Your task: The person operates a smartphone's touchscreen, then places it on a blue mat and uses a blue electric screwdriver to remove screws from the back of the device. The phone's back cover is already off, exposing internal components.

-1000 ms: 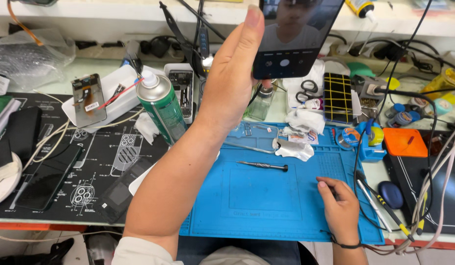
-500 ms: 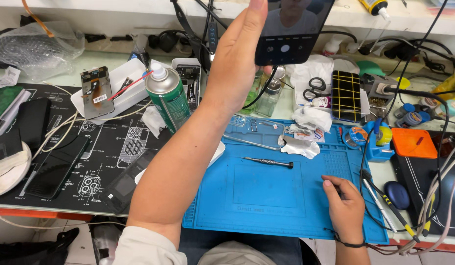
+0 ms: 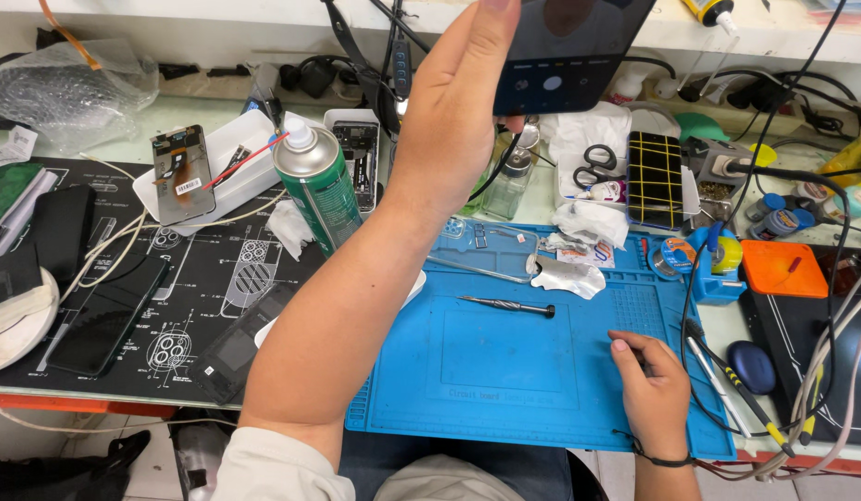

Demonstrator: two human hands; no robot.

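My left hand [image 3: 453, 121] is raised high over the bench and grips a dark smartphone [image 3: 565, 56] by its left edge, screen facing me. The phone's top runs out of the frame. My right hand [image 3: 651, 385] rests on the blue silicone work mat [image 3: 504, 371] near its right side, fingers curled; whether they pinch something small I cannot tell. A black-handled screwdriver [image 3: 506, 305] lies on the mat left of that hand, untouched.
A green spray can [image 3: 315, 186] stands beside my left forearm. A black printed mat [image 3: 124, 306] at the left carries dark phones and a white tray with parts [image 3: 207, 162]. Scissors [image 3: 593, 165], crumpled tissues [image 3: 579, 223], an orange box [image 3: 783, 269], tweezers and cables crowd the right.
The view has tilted down a little, so the held phone sits higher in frame. My right hand stays in about the same spot on the blue mat.
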